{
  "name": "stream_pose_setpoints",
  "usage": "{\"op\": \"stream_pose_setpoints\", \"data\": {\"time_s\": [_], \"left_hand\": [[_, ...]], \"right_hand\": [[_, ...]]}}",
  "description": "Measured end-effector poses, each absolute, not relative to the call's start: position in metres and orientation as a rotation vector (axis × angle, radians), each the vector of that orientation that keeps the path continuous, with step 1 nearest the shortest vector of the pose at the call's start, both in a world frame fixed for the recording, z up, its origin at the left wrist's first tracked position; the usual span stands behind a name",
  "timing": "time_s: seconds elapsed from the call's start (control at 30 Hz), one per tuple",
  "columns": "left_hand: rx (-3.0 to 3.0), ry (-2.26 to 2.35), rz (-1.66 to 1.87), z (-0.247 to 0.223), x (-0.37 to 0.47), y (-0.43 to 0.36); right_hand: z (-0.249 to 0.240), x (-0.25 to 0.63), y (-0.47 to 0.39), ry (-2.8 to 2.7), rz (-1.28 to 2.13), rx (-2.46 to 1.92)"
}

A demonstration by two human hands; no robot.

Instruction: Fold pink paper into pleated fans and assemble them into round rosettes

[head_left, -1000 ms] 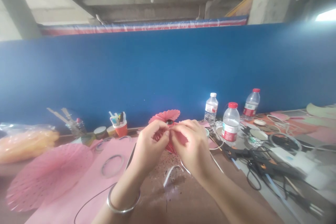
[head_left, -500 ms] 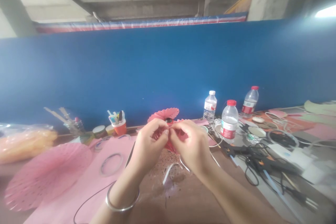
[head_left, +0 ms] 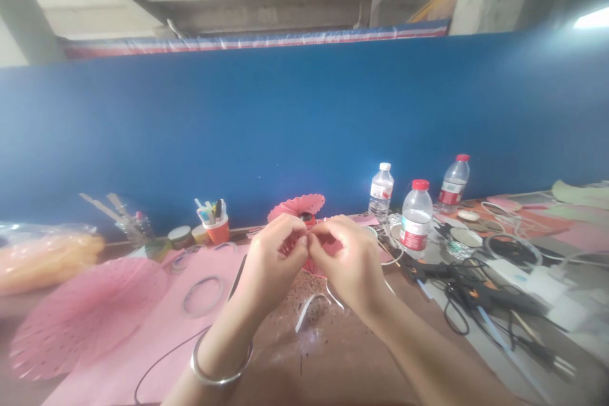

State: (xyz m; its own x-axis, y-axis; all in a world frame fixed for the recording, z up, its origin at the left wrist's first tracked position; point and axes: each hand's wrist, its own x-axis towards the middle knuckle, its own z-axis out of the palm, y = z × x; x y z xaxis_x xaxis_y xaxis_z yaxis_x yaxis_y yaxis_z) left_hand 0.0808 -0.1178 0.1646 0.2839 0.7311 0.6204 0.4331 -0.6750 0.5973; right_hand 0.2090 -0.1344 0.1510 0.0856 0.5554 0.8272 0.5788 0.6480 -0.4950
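A pleated red-pink paper fan (head_left: 297, 205) with a scalloped, dotted edge rises behind my hands, and its lower folds show between and below them. My left hand (head_left: 277, 257), with a silver bangle on the wrist, is closed on the folds from the left. From the right, my right hand (head_left: 346, 259) pinches the same pleated paper, its fingertips meeting those of the left. Both hands hide the fan's middle. Below them on the brown table lie a curled white strip (head_left: 306, 312) and many small dark specks.
A larger pink pleated fan (head_left: 85, 317) lies at left on pink paper (head_left: 157, 346), near a bag of yellow material (head_left: 47, 260). An orange cup of pens (head_left: 217, 230) stands at the back. Several bottles, including a red-capped bottle (head_left: 417, 219), and tangled cables (head_left: 476, 298) occupy the right.
Both hands stay together at the fan, with only slight finger movement. The paper below the fingertips has shifted a little.
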Motion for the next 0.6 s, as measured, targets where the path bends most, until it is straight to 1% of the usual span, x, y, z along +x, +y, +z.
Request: {"op": "stream_pose_setpoints", "data": {"time_s": [0.3, 0.6], "left_hand": [[2.128, 0.987, 1.383, 0.1651, 0.0818, -0.1183], [2.291, 1.039, 1.326, 0.1656, 0.0801, -0.1187]], "right_hand": [[0.1523, 0.2092, -0.1357, -1.543, 0.023, -0.956], [0.1535, 0.2114, -0.1364, -1.578, 0.000, -0.952]]}}
